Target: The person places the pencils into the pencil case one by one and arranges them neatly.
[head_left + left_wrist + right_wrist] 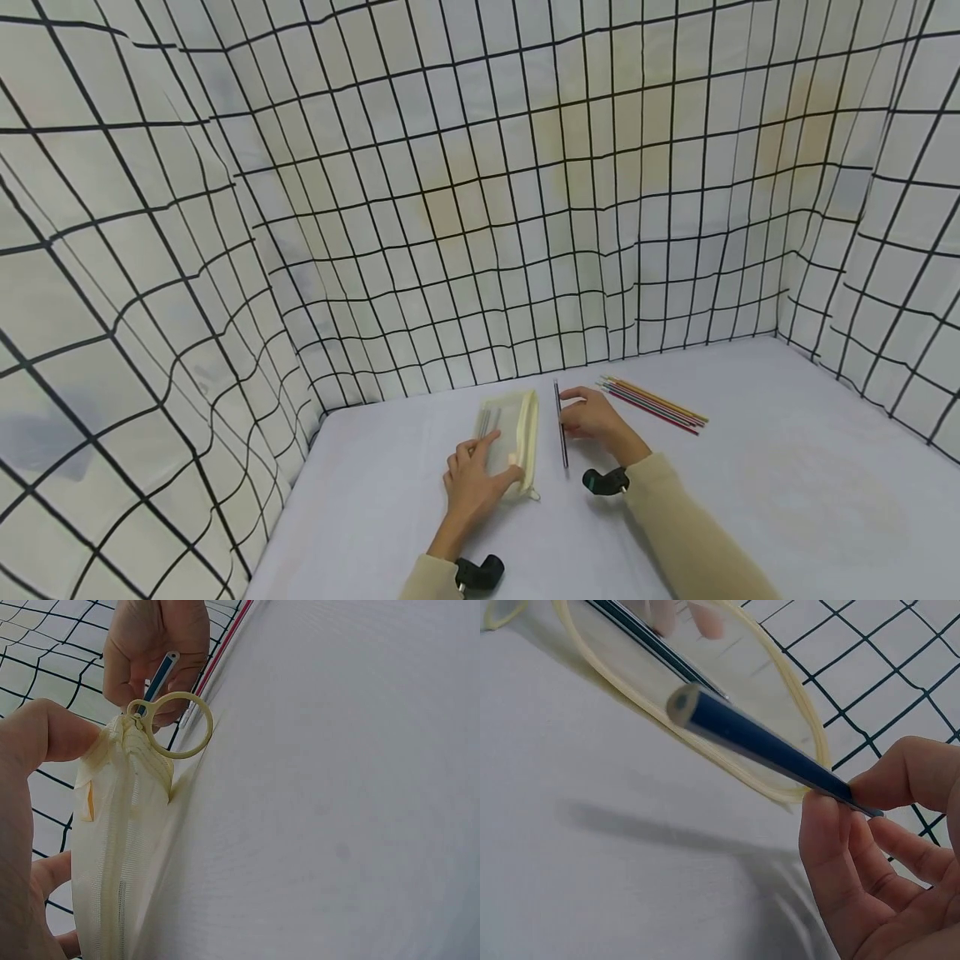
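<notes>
A pale yellow mesh pencil case [510, 421] with a zip lies on the table. Through its translucent side, a few dark pencils [649, 645] show in the right wrist view. My left hand [476, 479] grips the case, thumb by the zip edge and fingers at its other side. The zip's ring pull [208, 735] hangs at the near end. Just right of the case, my right hand [596, 417] pinches a blue pencil [761, 746] between thumb and fingertips. The pencil's flat, unsharpened end points toward the right wrist camera.
Several coloured pencils [656, 406], yellow and red among them, lie side by side to the right of my right hand. A white cloth covers the table [787, 467]. White walls with a black grid [480, 208] stand behind and at both sides.
</notes>
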`<state>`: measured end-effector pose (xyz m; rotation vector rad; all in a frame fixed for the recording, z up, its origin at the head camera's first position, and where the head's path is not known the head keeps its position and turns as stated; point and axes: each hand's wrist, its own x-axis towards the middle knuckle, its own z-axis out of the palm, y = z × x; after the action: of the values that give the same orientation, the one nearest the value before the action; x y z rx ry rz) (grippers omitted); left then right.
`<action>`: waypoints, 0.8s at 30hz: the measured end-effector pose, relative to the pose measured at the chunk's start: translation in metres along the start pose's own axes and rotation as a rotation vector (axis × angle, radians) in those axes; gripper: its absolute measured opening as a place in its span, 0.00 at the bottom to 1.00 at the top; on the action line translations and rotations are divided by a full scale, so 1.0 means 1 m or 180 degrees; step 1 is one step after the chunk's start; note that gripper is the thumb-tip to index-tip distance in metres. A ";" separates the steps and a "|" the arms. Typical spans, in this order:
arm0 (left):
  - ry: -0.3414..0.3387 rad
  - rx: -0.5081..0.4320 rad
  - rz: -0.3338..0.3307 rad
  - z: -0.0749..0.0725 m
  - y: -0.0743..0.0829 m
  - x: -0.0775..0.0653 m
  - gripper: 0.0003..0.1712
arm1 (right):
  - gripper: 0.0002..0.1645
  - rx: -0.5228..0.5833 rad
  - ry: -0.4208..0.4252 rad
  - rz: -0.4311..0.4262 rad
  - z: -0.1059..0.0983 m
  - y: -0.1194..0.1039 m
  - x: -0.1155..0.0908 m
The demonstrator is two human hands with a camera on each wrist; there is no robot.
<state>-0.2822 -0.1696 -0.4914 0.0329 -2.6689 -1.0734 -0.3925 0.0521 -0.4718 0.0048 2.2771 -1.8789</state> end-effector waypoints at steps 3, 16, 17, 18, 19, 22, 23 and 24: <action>-0.0011 0.0003 0.0004 0.000 0.001 -0.001 0.48 | 0.32 0.0075 -0.0003 0.0034 0.003 -0.001 -0.003; -0.0032 -0.0042 -0.0005 0.002 -0.003 0.002 0.47 | 0.29 -0.0144 -0.0300 0.0002 0.013 0.003 -0.008; -0.0036 -0.0051 -0.0004 0.002 -0.004 0.002 0.47 | 0.30 -0.0158 -0.0310 -0.0005 0.015 0.003 -0.008; -0.0042 -0.0056 -0.0006 0.002 -0.004 0.001 0.47 | 0.30 -0.0151 -0.0318 -0.0005 0.016 0.003 -0.009; -0.0041 -0.0053 0.0001 0.002 -0.003 0.001 0.47 | 0.30 -0.0163 -0.0328 -0.0010 0.018 0.003 -0.009; -0.0034 -0.0050 0.0000 0.002 -0.003 0.001 0.47 | 0.31 -0.0159 -0.0366 -0.0004 0.022 0.003 -0.010; -0.0028 -0.0052 -0.0004 0.002 -0.002 0.001 0.47 | 0.31 -0.0157 -0.0379 -0.0008 0.023 0.003 -0.010; -0.0029 -0.0052 -0.0010 0.001 -0.002 0.001 0.47 | 0.31 -0.0141 -0.0394 -0.0006 0.024 0.003 -0.010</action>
<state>-0.2834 -0.1700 -0.4936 0.0293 -2.6687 -1.0989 -0.3787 0.0304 -0.4771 -0.1167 2.2356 -1.7770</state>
